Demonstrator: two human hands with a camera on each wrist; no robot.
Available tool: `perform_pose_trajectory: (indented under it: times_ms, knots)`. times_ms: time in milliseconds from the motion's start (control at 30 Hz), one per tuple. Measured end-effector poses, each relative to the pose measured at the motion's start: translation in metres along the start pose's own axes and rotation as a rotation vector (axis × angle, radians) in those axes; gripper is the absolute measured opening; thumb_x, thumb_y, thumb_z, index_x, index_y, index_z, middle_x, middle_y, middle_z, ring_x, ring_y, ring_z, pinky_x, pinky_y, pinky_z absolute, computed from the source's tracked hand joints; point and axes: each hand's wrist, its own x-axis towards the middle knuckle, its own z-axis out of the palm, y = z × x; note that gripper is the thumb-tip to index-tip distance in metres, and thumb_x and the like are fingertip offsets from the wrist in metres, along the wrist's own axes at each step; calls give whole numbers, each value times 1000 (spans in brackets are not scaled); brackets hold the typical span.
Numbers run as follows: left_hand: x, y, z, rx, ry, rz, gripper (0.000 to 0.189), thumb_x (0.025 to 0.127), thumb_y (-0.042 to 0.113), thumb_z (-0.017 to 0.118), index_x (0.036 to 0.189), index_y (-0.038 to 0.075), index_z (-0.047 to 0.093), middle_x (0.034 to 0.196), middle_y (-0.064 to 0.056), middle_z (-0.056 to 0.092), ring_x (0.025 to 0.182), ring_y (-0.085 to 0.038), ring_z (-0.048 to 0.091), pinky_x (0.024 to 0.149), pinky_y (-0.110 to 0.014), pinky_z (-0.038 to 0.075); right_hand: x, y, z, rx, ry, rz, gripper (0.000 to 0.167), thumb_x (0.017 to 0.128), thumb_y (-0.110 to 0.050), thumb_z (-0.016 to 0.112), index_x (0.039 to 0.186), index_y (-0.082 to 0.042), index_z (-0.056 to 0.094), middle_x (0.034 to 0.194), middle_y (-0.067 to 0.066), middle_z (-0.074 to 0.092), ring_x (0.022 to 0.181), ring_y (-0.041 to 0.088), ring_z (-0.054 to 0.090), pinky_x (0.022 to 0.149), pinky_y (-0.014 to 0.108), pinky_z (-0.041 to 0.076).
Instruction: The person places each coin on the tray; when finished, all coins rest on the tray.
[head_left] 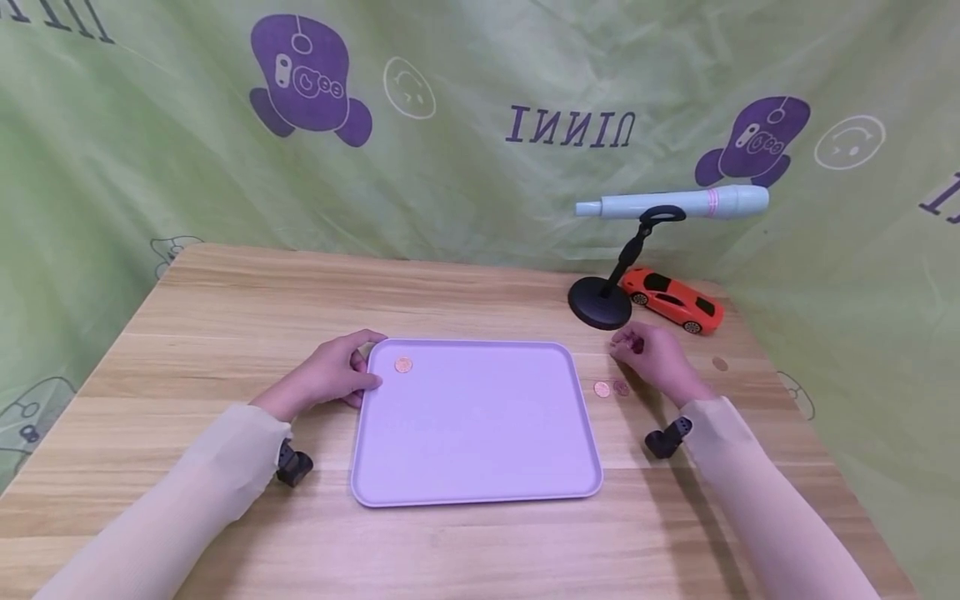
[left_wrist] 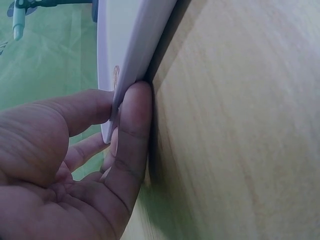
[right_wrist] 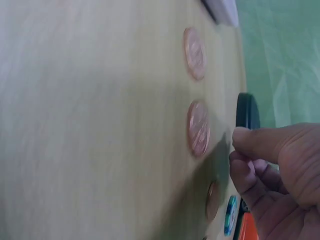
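My left hand [head_left: 335,372] grips the left rim of a lilac tray [head_left: 480,433], thumb above and fingers under its edge, as the left wrist view shows. One copper coin [head_left: 403,364] lies in the tray's upper left corner. Beyond the tray's right side, my right hand [head_left: 654,357] hovers low over the table, fingers loosely curled. In the right wrist view a small gap parts thumb and fingertips, with nothing visible between. Near it lie two copper coins [right_wrist: 194,53] [right_wrist: 199,128], another coin [right_wrist: 213,201] in the hand's shadow and a blue-green disc [right_wrist: 230,215].
A black microphone stand [head_left: 600,302] holds a light blue toy microphone [head_left: 675,202] at the back right. Beside its base is an orange toy car [head_left: 671,302]. One more coin [head_left: 720,364] lies on the wooden table [head_left: 247,300] near the right edge. A green printed cloth [head_left: 465,192] hangs behind.
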Motion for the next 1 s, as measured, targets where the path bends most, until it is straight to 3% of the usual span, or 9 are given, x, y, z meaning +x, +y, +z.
perform_pose_trajectory:
  times_ms: [367, 567, 833, 1000]
  knots:
    - [0, 0, -1, 14, 0, 3, 67, 93, -2, 72, 154, 2, 44, 88, -9, 51, 63, -14, 62, 58, -31, 65, 4, -40, 15, 192, -25, -23, 22, 99, -12, 71, 118, -2, 70, 105, 16, 70, 89, 22, 61, 72, 16, 53]
    - [1, -2, -1, 14, 2, 1, 66, 93, -2, 72, 153, 2, 45, 88, -9, 51, 63, -14, 62, 58, -31, 64, 10, -63, 30, 342, -101, -23, 28, 96, -6, 73, 124, 0, 71, 111, 19, 74, 90, 14, 67, 75, 13, 56]
    - [0, -1, 0, 2, 0, -1, 66, 94, -2, 72, 153, 1, 44, 87, -8, 50, 63, -14, 61, 58, -30, 64, 12, -93, 52, 571, -209, -20, 36, 92, 1, 75, 127, 7, 67, 107, 21, 73, 80, 6, 70, 72, 17, 61]
    - [0, 1, 0, 1, 0, -4, 66, 94, -2, 72, 153, 2, 45, 86, -7, 50, 64, -13, 61, 58, -30, 64, 11, -108, 61, 616, -234, -22, 34, 93, 2, 74, 125, 9, 67, 104, 20, 74, 77, 7, 71, 71, 19, 62]
